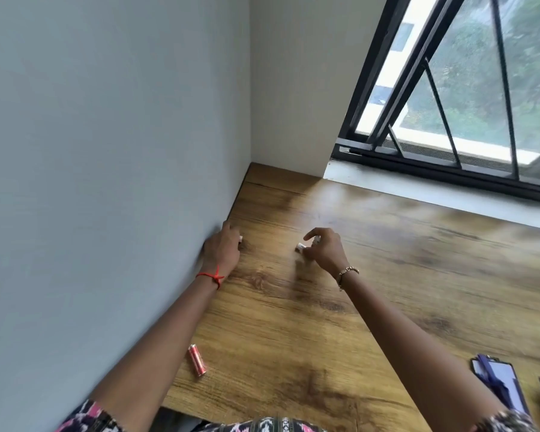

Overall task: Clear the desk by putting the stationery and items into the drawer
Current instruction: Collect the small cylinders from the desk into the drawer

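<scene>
Hard against the grey wall [106, 151], at the far left of the table [387, 275]: left hand [223, 249], knuckles up, curled down over a white stub [240, 238] with only its tip peeking out on the side away from the wall. Looks gripped rather than merely covered, though mostly hidden. Nearer the body, just beside the left forearm: orange battery [196, 360], loose on the wood close to the front edge, long axis running roughly away from the body with the far end leaning a little towards the wall. Further right, apart from the left hand: right hand [323, 249], pinching a white cylinder [301, 247] low over the wood, long axis pointing left towards the other hand. Possibly a second pale piece higher in the same fingers, too blurred to tell. Far right, near the front edge: dark blue flat item [499, 381], untouched, partly behind the right arm. No drawer in view. Judging from this, both hands occupied, so probably a trip to the drawer first. Afterwards, battery nearest the left hand, calling for a pull back along the forearm and a pinch across the short axis; blue item nearer the right.
</scene>
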Demonstrator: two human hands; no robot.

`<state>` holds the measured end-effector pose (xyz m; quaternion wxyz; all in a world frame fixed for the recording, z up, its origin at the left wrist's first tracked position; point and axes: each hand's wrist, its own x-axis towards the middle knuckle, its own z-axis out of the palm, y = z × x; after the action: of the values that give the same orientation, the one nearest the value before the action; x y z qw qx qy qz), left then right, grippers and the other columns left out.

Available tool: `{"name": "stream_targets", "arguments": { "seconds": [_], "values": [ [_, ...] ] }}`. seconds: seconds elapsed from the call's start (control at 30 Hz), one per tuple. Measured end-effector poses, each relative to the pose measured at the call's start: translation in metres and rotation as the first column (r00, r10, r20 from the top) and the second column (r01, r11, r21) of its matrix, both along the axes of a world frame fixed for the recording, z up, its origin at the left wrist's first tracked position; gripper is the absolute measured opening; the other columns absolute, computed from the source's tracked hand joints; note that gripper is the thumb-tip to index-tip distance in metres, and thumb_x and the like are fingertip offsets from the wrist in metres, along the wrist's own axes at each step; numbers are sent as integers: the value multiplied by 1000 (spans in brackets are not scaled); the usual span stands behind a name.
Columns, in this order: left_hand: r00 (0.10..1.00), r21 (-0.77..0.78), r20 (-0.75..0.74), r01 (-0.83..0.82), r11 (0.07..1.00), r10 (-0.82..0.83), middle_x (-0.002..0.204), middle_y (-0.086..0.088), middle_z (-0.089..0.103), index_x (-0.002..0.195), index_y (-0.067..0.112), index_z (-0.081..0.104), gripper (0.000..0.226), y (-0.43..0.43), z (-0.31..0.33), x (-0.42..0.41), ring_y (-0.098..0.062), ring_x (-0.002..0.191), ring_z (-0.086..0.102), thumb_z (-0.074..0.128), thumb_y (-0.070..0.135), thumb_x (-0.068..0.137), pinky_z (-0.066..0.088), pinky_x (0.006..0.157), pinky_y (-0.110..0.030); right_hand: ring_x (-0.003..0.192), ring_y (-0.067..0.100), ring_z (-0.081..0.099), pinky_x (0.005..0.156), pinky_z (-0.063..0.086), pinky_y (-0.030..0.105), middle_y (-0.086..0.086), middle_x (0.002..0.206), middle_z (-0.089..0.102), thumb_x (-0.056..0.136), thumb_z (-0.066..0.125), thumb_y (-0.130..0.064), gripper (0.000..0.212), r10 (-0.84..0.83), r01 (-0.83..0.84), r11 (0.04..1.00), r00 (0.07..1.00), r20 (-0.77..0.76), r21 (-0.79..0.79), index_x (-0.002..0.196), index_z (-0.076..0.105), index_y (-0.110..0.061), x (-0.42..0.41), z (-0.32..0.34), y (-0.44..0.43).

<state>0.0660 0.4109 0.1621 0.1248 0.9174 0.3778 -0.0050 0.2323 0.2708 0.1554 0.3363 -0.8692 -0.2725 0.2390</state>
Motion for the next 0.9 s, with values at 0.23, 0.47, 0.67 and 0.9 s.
{"name": "stream_targets", "arguments": {
  "seconds": [0.23, 0.47, 0.67, 0.9],
  "values": [
    [998, -83, -69, -18, 996, 13, 119, -17, 56, 113, 3, 47, 25, 0, -5, 0, -37, 103, 59, 43, 19, 94, 47, 77, -42, 108, 26, 54, 78, 42, 31, 10, 114, 59, 84, 62, -15, 23, 159, -121, 969, 973, 169, -213, 107, 63, -14, -2, -11, 3],
    [988, -187, -41, -151, 971, 146, 118, -19, 57, 114, 4, 49, 32, -21, 7, -20, -36, 107, 56, 43, 25, 90, 45, 82, -39, 91, 27, 62, 72, 47, 30, 13, 104, 64, 81, 62, -27, 23, 169, -151, 968, 983, 77, -203, 101, 67, -17, -9, -8, -2],
    [964, -175, -16, -263, 949, 265, 109, -21, 61, 104, 4, 59, 28, -53, 22, -58, -37, 102, 57, 47, 25, 88, 46, 81, -38, 48, 14, 48, 39, 37, 17, 6, 60, 57, 77, 63, -13, 13, 147, -158, 986, 973, -179, -47, 81, 68, -1, -21, 8, -14],
    [879, -300, 95, -422, 855, 467, 97, -18, 63, 96, 3, 55, 17, -105, 5, -123, -35, 92, 60, 52, 18, 88, 46, 71, -34, 41, 17, 51, 45, 47, 23, 9, 60, 55, 81, 60, -14, 14, 68, -54, 998, 769, -636, 43, 68, 59, -8, -38, 20, -41]
  ]
}}
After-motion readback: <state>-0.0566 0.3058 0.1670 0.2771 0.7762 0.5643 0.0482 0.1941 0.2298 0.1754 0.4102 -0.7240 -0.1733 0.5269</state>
